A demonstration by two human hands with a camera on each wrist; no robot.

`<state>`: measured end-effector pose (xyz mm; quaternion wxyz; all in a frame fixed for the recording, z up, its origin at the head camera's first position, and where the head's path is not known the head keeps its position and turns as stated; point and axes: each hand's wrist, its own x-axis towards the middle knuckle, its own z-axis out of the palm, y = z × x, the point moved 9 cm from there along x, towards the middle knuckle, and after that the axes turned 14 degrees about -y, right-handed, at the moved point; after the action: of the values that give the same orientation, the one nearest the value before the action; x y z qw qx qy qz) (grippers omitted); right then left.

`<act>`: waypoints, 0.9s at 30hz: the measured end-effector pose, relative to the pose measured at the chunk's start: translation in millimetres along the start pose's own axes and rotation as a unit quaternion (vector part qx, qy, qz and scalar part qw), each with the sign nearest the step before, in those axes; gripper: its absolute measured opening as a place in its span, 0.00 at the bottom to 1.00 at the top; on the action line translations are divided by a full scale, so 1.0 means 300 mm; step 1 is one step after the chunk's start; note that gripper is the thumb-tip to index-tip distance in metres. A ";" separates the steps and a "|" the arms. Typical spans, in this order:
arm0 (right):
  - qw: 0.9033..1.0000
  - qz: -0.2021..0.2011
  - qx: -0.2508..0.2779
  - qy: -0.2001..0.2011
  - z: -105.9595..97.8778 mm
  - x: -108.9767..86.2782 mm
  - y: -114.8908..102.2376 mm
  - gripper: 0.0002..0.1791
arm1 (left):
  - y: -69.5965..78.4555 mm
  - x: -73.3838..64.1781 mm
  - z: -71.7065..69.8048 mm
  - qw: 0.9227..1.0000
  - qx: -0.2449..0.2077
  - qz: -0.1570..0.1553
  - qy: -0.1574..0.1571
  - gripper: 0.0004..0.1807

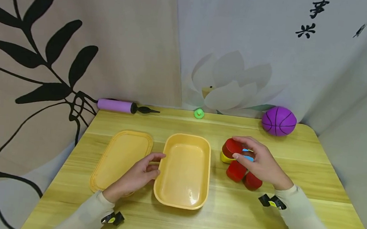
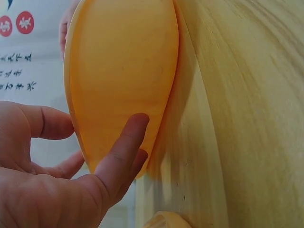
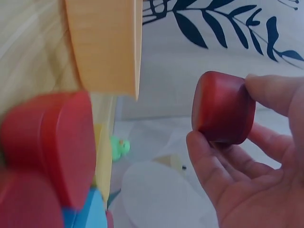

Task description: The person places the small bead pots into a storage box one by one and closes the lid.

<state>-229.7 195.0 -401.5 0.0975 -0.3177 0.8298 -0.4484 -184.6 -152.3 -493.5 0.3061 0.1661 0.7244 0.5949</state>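
In the head view, my right hand [image 1: 259, 163] pinches a red toy block [image 1: 232, 148] with rounded edges between thumb and fingertips. In the right wrist view that block [image 3: 223, 108] is raised above the table. Below and beside it sit other blocks: a red one [image 1: 236, 171], a darker red one [image 1: 252, 181], a yellow one [image 1: 227, 159] and a blue one [image 1: 248, 158], partly hidden by the hand. My left hand [image 1: 137, 176] touches the rim and outer left wall of a yellow-orange plastic box [image 1: 183, 172] with its fingertips. Nothing lies inside the box.
A matching lid [image 1: 122, 160] lies flat left of the box, partly under my left forearm. Along the table's back edge are a purple hand pump [image 1: 115, 105], a small green duck [image 1: 199, 113] and a purple ball [image 1: 279, 121]. Curtains hang behind the wooden table [image 1: 226, 220].
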 end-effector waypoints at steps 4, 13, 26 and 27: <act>1.000 -0.006 0.000 -0.010 0.040 0.036 -0.025 0.27 | -0.001 0.002 0.003 1.000 0.000 0.001 0.000 0.30; 0.997 -0.045 -0.002 -0.060 0.176 0.136 -0.092 0.27 | -0.001 0.004 0.004 1.000 -0.004 0.000 -0.003 0.30; 0.988 -0.056 -0.009 -0.144 0.378 0.258 -0.149 0.29 | -0.003 0.010 0.005 1.000 -0.018 -0.002 -0.008 0.28; 0.987 -0.053 -0.013 -0.151 0.392 0.264 -0.151 0.30 | -0.003 0.010 0.003 1.000 -0.018 -0.001 -0.008 0.28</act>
<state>-219.0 48.1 -423.4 0.1938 -0.4269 0.7932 -0.3886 -186.2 -150.0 -495.2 0.3156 0.1644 0.7114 0.6060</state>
